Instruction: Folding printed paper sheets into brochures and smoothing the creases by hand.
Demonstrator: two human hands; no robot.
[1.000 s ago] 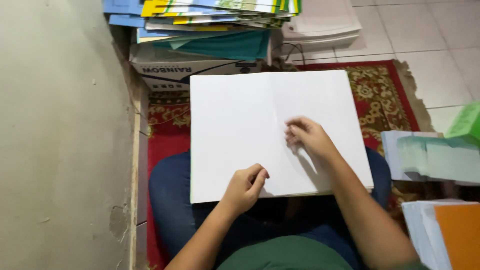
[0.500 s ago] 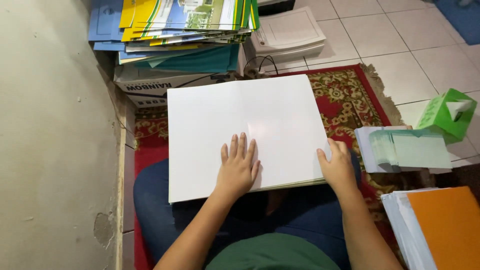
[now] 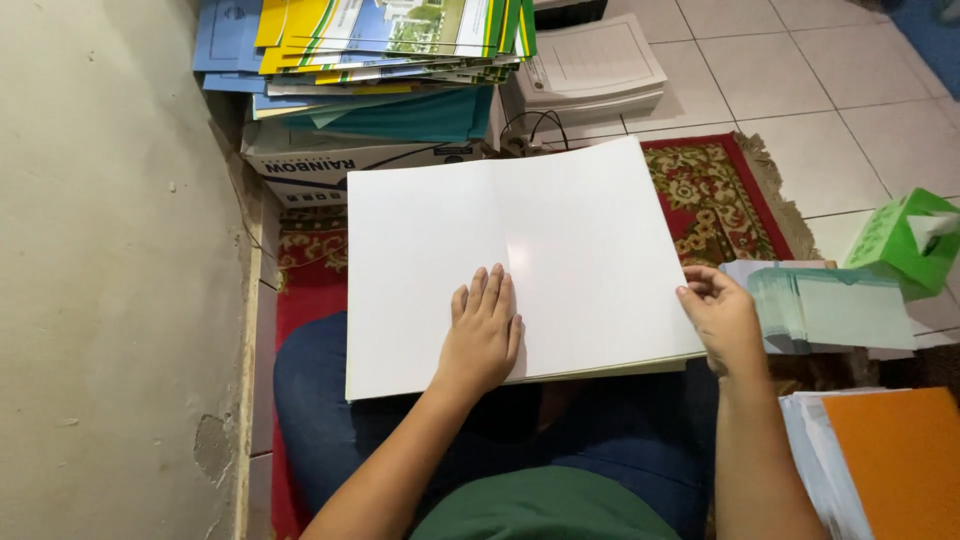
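White sheet [image 3: 560, 250] lies across lap, faint centre crease. Left hand [image 3: 482, 335] flat on it, fingers together, pressing. Right hand [image 3: 722, 318] pinches sheet's right edge. Red rug [image 3: 715, 190] beneath; green slips [image 3: 830, 310] just beside right hand; booklet stack [image 3: 380, 50] beyond.

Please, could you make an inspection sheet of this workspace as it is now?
Surface: white sheet stack lies on the person's lap, above a red patterned rug.
Job's things: top sheet blank, faint centre fold.
Clutter: coloured folder pile on a cardboard box; pale green slips; green tissue box; orange folder.
Grippers: left hand flat on the stack; right hand grips its right edge.
Cables: black cable behind the stack.
Surroundings: plaster wall, tiled floor.
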